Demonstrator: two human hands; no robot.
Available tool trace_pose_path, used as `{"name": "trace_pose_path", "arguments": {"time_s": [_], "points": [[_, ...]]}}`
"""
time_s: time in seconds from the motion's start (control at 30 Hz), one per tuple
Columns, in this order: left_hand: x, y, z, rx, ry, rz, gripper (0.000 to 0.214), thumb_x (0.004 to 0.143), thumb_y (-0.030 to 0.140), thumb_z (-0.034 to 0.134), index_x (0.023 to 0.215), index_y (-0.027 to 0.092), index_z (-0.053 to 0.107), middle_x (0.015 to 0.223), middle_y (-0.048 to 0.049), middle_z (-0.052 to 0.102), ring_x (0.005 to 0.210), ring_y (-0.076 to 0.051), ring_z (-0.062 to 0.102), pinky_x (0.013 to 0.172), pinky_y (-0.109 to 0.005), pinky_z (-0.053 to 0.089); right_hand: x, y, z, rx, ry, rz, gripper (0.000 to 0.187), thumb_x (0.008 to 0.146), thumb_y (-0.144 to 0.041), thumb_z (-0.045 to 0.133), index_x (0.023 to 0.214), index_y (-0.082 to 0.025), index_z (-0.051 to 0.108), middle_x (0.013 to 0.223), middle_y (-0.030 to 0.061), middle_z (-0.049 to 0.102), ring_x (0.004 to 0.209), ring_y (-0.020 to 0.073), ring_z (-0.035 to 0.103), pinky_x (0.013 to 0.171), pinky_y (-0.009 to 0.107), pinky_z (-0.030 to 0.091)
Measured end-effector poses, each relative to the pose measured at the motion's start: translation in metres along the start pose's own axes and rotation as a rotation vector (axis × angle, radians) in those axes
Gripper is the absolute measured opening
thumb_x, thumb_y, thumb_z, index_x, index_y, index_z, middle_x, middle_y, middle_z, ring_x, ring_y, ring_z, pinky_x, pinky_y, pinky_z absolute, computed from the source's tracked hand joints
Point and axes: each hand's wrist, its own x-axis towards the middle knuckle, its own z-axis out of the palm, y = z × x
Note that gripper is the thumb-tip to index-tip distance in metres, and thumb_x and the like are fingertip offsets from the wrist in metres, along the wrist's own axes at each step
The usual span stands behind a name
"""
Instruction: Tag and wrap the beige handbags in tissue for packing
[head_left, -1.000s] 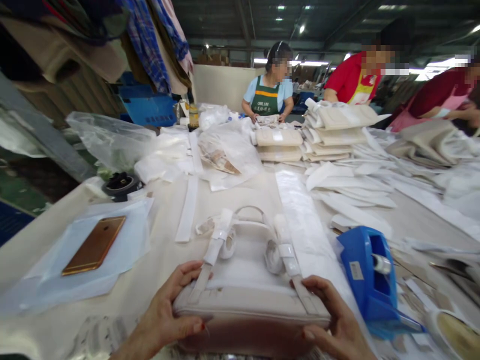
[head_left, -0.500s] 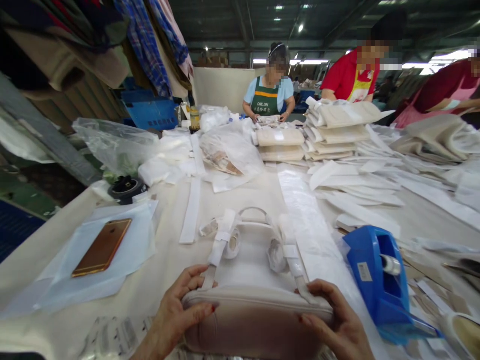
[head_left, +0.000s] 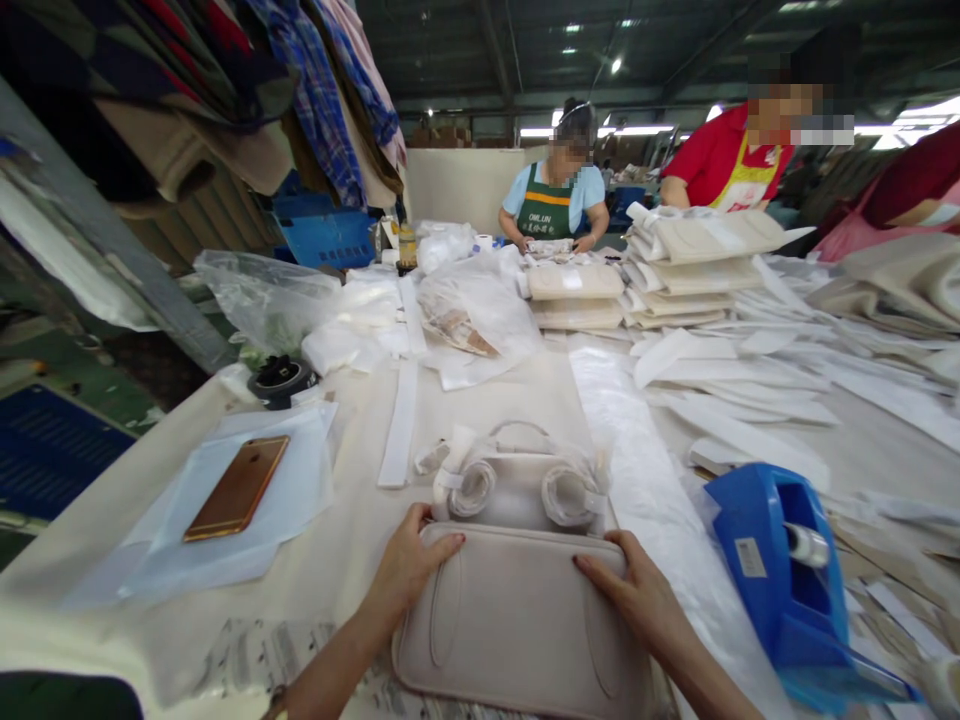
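A beige handbag [head_left: 517,620] lies flat on the table right in front of me, its paper-wrapped handles [head_left: 517,485] bunched at the far edge. My left hand [head_left: 409,565] grips the bag's upper left corner, thumb over the top edge. My right hand [head_left: 637,595] holds the upper right corner with its fingers curled round the edge. Both hands press the bag down onto the white paper beneath it.
A blue tape dispenser [head_left: 787,575] stands at my right. A gold phone [head_left: 238,488] lies on plastic sheets at left, a black tape roll [head_left: 281,378] beyond it. Stacked wrapped bags [head_left: 577,292], paper strips and plastic bags fill the far table. Three people work at the far side.
The bag has been tipped from standing on edge to lying flat, its broad side up. Both hands moved forward with it, and the handles folded up at the far edge.
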Motion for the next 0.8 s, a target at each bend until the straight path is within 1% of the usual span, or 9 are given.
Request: {"name": "trace_pose_path", "arguments": {"time_s": [0.1,0.17,0.27,0.33,0.4,0.53,0.6,0.7,0.8], "points": [[-0.001,0.003,0.000,0.036,0.018,-0.021,0.048,0.060,0.053,0.058,0.092,0.018,0.050,0.092,-0.0091,0.065,0.091,-0.030,0.061,0.083,-0.040,0.045,-0.004,0.001,0.001,-0.110,0.049,0.004,0.046,0.073,-0.056,0.052,0.101,-0.019,0.051,0.082,0.0071,0.067,0.077,0.0269,0.064,0.071,0.039,0.048],[0.000,0.005,0.000,0.052,0.026,-0.030,0.047,0.060,0.052,0.058,0.091,0.018,0.050,0.090,-0.0091,0.065,0.090,-0.030,0.061,0.082,-0.040,0.045,-0.008,0.003,0.006,-0.249,0.252,-0.144,0.047,0.077,-0.055,0.052,0.102,-0.016,0.053,0.086,0.0118,0.067,0.080,0.0297,0.064,0.070,0.042,0.049],[0.001,0.006,0.001,0.069,0.033,-0.037,0.045,0.060,0.051,0.057,0.090,0.019,0.049,0.091,-0.0090,0.066,0.090,-0.030,0.061,0.081,-0.040,0.045,-0.014,0.004,0.020,-0.457,0.623,-0.702,0.030,0.087,-0.036,0.048,0.102,-0.013,0.058,0.099,0.0166,0.065,0.095,0.0306,0.060,0.078,0.045,0.048],[0.001,0.006,0.000,0.078,0.037,-0.041,0.044,0.060,0.051,0.058,0.089,0.019,0.049,0.091,-0.0095,0.066,0.089,-0.030,0.062,0.081,-0.040,0.046,-0.016,0.000,0.033,-0.541,0.589,-1.082,0.029,0.090,-0.016,0.037,0.109,-0.014,0.059,0.108,0.0143,0.064,0.105,0.0261,0.058,0.086,0.043,0.047],[0.000,0.006,-0.001,0.090,0.044,-0.041,0.042,0.060,0.049,0.057,0.087,0.019,0.048,0.091,-0.0101,0.066,0.089,-0.030,0.062,0.081,-0.040,0.046,-0.017,-0.006,0.045,-0.593,0.464,-1.257,0.038,0.089,-0.007,0.033,0.118,-0.014,0.057,0.116,0.0119,0.063,0.112,0.0234,0.056,0.092,0.042,0.046],[-0.002,0.015,-0.003,0.120,0.087,0.002,0.044,0.062,0.043,0.057,0.095,0.016,0.048,0.100,-0.0144,0.063,0.093,-0.030,0.061,0.085,-0.042,0.045,-0.014,-0.014,0.054,-0.623,0.402,-1.268,0.035,0.090,-0.014,0.042,0.121,-0.013,0.057,0.119,0.0126,0.063,0.110,0.0258,0.059,0.087,0.042,0.053],[0.000,0.026,-0.002,0.151,0.167,0.106,0.048,0.066,0.041,0.055,0.105,0.015,0.047,0.109,-0.0161,0.060,0.100,-0.030,0.058,0.090,-0.044,0.042,-0.012,-0.013,0.053,-0.617,0.382,-1.279,0.036,0.089,-0.015,0.042,0.122,-0.013,0.057,0.120,0.0126,0.063,0.110,0.0257,0.059,0.085,0.041,0.055],[0.016,0.047,0.004,0.209,0.274,0.254,0.051,0.077,0.043,0.047,0.118,0.013,0.043,0.117,-0.0176,0.056,0.111,-0.031,0.052,0.095,-0.046,0.038,-0.011,-0.009,0.052,-0.600,0.372,-1.267,0.038,0.089,-0.016,0.043,0.125,-0.014,0.055,0.122,0.0119,0.062,0.112,0.0258,0.059,0.087,0.042,0.055],[0.041,0.059,0.012,0.201,0.220,0.234,0.047,0.085,0.041,0.037,0.120,0.010,0.042,0.111,-0.0180,0.060,0.103,-0.029,0.058,0.090,-0.043,0.042,-0.010,-0.006,0.053,-0.611,0.391,-1.260,0.038,0.088,-0.018,0.046,0.125,-0.016,0.055,0.122,0.0104,0.063,0.112,0.0243,0.059,0.088,0.040,0.055]]}}
